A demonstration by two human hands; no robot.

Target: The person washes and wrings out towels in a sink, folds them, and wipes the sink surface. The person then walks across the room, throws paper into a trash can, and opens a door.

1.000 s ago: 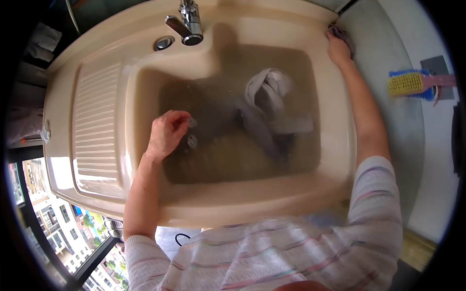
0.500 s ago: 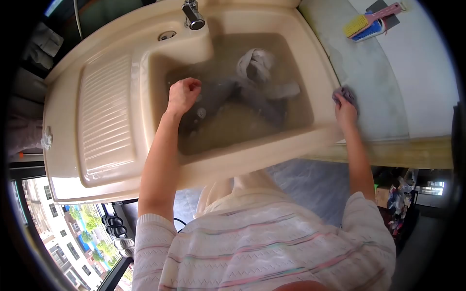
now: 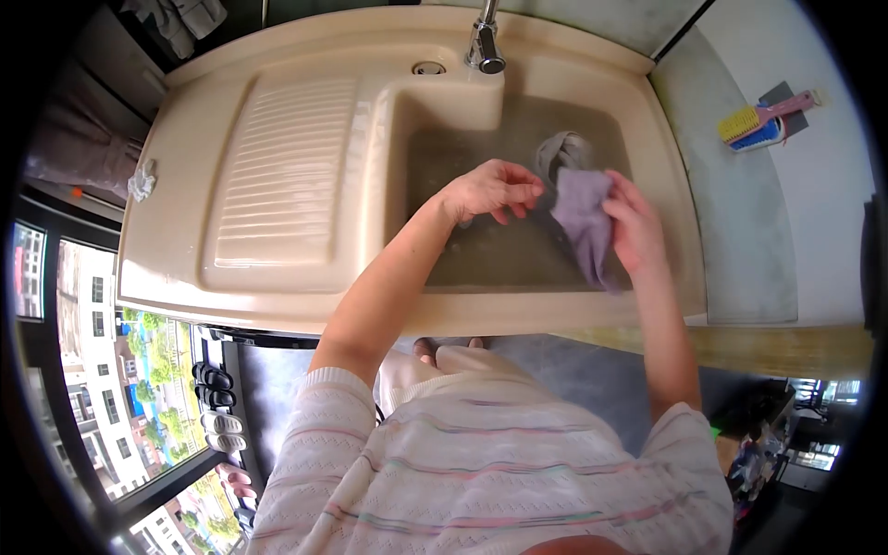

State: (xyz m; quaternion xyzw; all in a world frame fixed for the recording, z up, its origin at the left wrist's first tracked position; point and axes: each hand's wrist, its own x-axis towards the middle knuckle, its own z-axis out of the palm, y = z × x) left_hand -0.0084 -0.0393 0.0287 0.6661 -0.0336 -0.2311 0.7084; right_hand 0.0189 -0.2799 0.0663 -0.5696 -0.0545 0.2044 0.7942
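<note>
Cloth (image 3: 583, 215) (purple) in right hand (image 3: 636, 229)

A: What col. is noted for the held cloth (image 3: 585, 213)?
B: Lt. purple, plain. Pale grey is seen on the coiled cloth (image 3: 561, 142), murky grey-brn. on the water (image 3: 495, 254).
A: Sink (image 3: 527, 307)?
B: Beige; its drainboard (image 3: 289, 166) is patterned w/ parallel ridges. Tap (image 3: 485, 48) is finished in silver.
A: Shirt (image 3: 518, 481)?
B: White, striped in pink, grey & some green, w/ small zigzags worked in.
A: Brushes (image 3: 743, 123)?
B: One's coloured yellow & pink, the other blue.
</note>
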